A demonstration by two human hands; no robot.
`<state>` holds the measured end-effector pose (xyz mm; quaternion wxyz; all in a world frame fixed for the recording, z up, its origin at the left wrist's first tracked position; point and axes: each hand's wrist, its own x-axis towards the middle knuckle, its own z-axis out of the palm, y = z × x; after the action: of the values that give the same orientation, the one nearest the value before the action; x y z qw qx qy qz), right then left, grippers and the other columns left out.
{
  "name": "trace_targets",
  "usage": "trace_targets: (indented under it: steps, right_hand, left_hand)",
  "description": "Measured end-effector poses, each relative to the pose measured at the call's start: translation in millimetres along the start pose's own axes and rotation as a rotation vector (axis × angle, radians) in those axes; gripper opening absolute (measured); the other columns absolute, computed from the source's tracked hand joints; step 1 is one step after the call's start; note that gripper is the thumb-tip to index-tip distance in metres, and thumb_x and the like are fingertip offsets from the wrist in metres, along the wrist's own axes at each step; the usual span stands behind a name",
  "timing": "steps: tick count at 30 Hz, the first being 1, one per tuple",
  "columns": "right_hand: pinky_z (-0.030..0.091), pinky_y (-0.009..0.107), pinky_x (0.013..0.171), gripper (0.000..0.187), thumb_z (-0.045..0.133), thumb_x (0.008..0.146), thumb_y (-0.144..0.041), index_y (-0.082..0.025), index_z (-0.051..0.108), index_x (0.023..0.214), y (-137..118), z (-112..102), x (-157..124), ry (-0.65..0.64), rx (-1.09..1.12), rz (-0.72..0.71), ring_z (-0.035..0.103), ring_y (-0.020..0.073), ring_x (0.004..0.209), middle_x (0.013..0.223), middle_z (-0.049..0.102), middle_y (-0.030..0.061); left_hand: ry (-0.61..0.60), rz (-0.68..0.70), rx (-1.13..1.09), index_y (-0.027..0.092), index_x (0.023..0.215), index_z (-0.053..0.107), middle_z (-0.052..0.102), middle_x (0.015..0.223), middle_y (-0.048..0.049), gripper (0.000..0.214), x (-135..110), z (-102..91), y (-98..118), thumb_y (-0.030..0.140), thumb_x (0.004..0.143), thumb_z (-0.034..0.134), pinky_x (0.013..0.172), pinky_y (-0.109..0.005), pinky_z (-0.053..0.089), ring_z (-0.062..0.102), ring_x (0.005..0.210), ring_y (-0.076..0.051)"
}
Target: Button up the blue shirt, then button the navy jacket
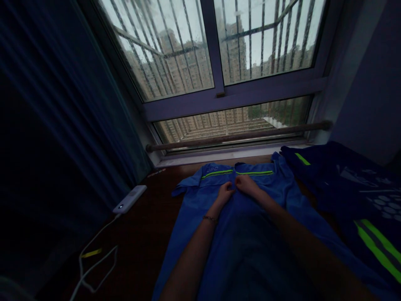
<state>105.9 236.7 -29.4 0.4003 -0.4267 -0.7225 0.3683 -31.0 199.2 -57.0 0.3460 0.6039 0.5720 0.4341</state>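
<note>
A blue work shirt (194,213) lies spread out before me, with thin yellow-green stripes across its chest and pale letters on one side. Near the middle of its front opening, just below the stripes, my left hand (226,193) is closed with its fingers pinched on the cloth edge. My right hand (246,184) sits close beside it, a little farther from me, also closed in a pinch at the front edge. The small part between the fingertips is too dark and small to make out. A bracelet (210,218) circles my left wrist.
Right of the shirt lies a darker blue garment (338,179) with broad yellow-green bands. A white power strip (130,200) with a cable (82,263) rests at left, near a yellow strip (91,253) and a blue curtain (103,104). Behind stands a window with a rail (238,137).
</note>
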Motion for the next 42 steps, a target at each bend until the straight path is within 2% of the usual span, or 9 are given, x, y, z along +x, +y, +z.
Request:
trace_targets:
  steps: [2, 7, 15, 22, 29, 32, 37, 40, 42]
  right_hand:
    - [0.039, 0.024, 0.055, 0.005, 0.056, 0.059, -0.015, -0.018, 0.06, 0.06, 10, 0, -10, -0.043, 0.03, -0.007, 0.053, 0.014, 0.053, 0.054, 0.058, 0.0005]
    - [0.042, 0.023, 0.05, 0.021, 0.055, 0.066, -0.031, -0.015, 0.058, 0.079, 28, -1, -19, -0.139, 0.147, 0.017, 0.056, 0.0136, 0.054, 0.063, 0.06, 0.0007]
    - [0.04, 0.021, 0.049, 0.027, 0.066, 0.056, -0.034, -0.015, 0.054, 0.07, 32, 1, -15, -0.13, 0.231, 0.058, 0.053, 0.0109, 0.052, 0.058, 0.056, -0.0024]
    - [0.041, 0.021, 0.047, 0.029, 0.061, 0.061, -0.04, -0.014, 0.056, 0.074, 34, -2, -15, -0.195, 0.299, 0.11, 0.053, 0.0107, 0.052, 0.059, 0.057, -0.0017]
    - [0.039, 0.02, 0.042, 0.024, 0.059, 0.063, -0.035, -0.013, 0.056, 0.072, 36, 4, -14, -0.154, 0.267, 0.121, 0.05, 0.009, 0.046, 0.052, 0.054, -0.0026]
    - [0.04, 0.02, 0.043, 0.018, 0.058, 0.064, -0.031, -0.014, 0.056, 0.072, 33, 6, -17, -0.104, 0.218, 0.085, 0.05, 0.0092, 0.046, 0.054, 0.055, -0.0025]
    - [0.043, 0.022, 0.052, 0.009, 0.058, 0.061, -0.022, -0.015, 0.058, 0.066, 30, 7, -21, -0.034, 0.15, 0.032, 0.055, 0.0112, 0.052, 0.059, 0.059, -0.0002]
    - [0.045, 0.023, 0.053, 0.015, 0.057, 0.063, -0.027, -0.014, 0.061, 0.069, 29, 4, -22, -0.048, 0.145, 0.026, 0.057, 0.0133, 0.057, 0.063, 0.062, 0.0019]
    - [0.044, 0.023, 0.053, 0.019, 0.056, 0.065, -0.031, -0.014, 0.063, 0.07, 27, 2, -23, -0.057, 0.14, 0.026, 0.058, 0.0139, 0.057, 0.064, 0.063, 0.0028]
  left_hand:
    - [0.0, 0.001, -0.027, 0.014, 0.069, 0.057, 0.047, 0.055, 0.0046, 0.012, -1, -0.6, -5, 0.013, 0.057, 0.058, 0.051, -0.019, 0.032, 0.041, 0.051, -0.008]
    - [-0.018, 0.012, -0.064, 0.012, 0.069, 0.056, 0.044, 0.053, 0.0056, 0.01, -2, -0.3, -13, 0.012, 0.059, 0.055, 0.049, -0.018, 0.029, 0.037, 0.049, -0.007]
    - [-0.007, 0.008, -0.061, 0.01, 0.077, 0.06, 0.049, 0.057, 0.0037, 0.024, -6, 1.2, -9, 0.025, 0.058, 0.062, 0.051, -0.019, 0.03, 0.04, 0.053, -0.008]
    - [0.03, -0.008, -0.121, 0.011, 0.072, 0.06, 0.046, 0.053, 0.0051, 0.025, -8, -1.4, -6, 0.029, 0.055, 0.066, 0.05, -0.019, 0.028, 0.037, 0.05, -0.007]
    - [-0.05, -0.084, -0.181, 0.01, 0.071, 0.061, 0.047, 0.051, 0.0049, 0.027, -6, -2.4, -6, 0.028, 0.053, 0.067, 0.046, -0.018, 0.028, 0.038, 0.046, -0.006]
    - [-0.039, -0.08, -0.181, 0.01, 0.07, 0.061, 0.048, 0.05, 0.0049, 0.025, -7, -1.4, -7, 0.027, 0.053, 0.066, 0.045, -0.018, 0.028, 0.038, 0.046, -0.006]
    - [-0.014, -0.045, -0.19, 0.01, 0.069, 0.061, 0.055, 0.058, 0.0006, 0.02, -7, -1.6, -7, 0.029, 0.061, 0.059, 0.05, -0.019, 0.035, 0.046, 0.053, -0.009]
    - [0.006, -0.02, -0.192, 0.012, 0.073, 0.061, 0.056, 0.061, -0.0001, 0.022, -7, -3.4, -6, 0.028, 0.07, 0.047, 0.05, -0.02, 0.037, 0.047, 0.051, -0.009]
    - [0.019, 0.002, -0.177, 0.013, 0.075, 0.06, 0.056, 0.064, -0.0002, 0.019, -8, -4.3, -4, 0.024, 0.069, 0.046, 0.05, -0.02, 0.037, 0.047, 0.051, -0.009]
